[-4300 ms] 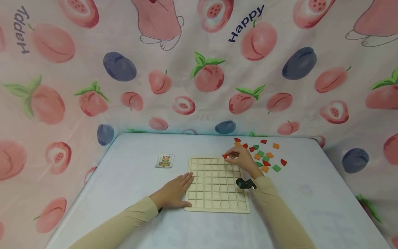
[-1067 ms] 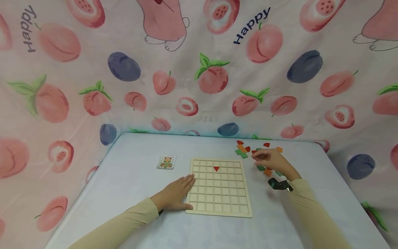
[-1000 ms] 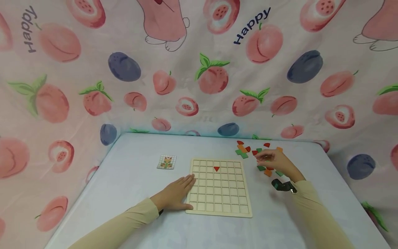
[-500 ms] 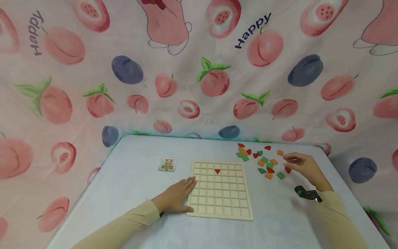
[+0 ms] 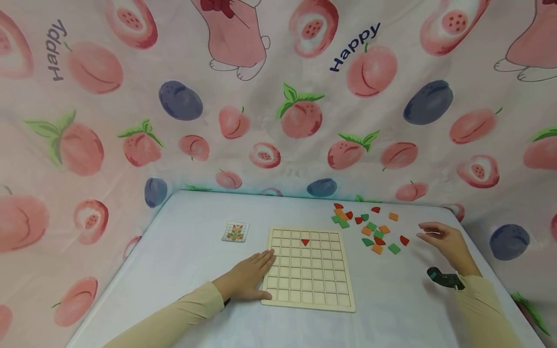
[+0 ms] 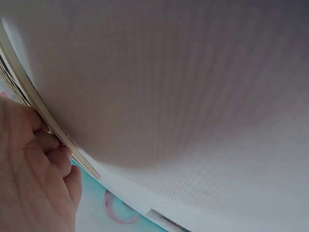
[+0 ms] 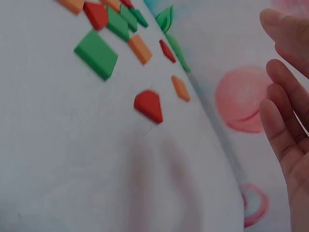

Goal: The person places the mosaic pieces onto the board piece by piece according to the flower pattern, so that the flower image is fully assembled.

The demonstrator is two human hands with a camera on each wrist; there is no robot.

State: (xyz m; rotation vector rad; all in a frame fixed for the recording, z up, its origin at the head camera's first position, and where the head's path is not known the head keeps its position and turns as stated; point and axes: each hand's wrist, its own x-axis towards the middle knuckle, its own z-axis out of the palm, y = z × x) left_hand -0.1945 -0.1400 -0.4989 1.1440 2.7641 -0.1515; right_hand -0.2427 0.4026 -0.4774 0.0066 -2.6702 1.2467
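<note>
The left hand lies flat with straight fingers along the left edge of a pale wooden grid board. In the left wrist view, its fingertips meet the edge of the board. One red wedge-shaped tile sits in a cell of the board's second row. Off to the right, the right hand hovers above the table with loosely bent fingers and nothing between them. Nearest to it is a red quarter-round tile on the table, with a green square tile farther left in the right wrist view.
Several red, orange and green tiles lie scattered right of the board, some overlapping at the back. A small card with a coloured grid pattern lies left behind the board. A fruit-print cloth hangs behind the white table.
The right hand first held a red tile over the board; that tile now sits in a cell. Since then the right hand has moved right, past the scattered tiles. The left hand stays put.
</note>
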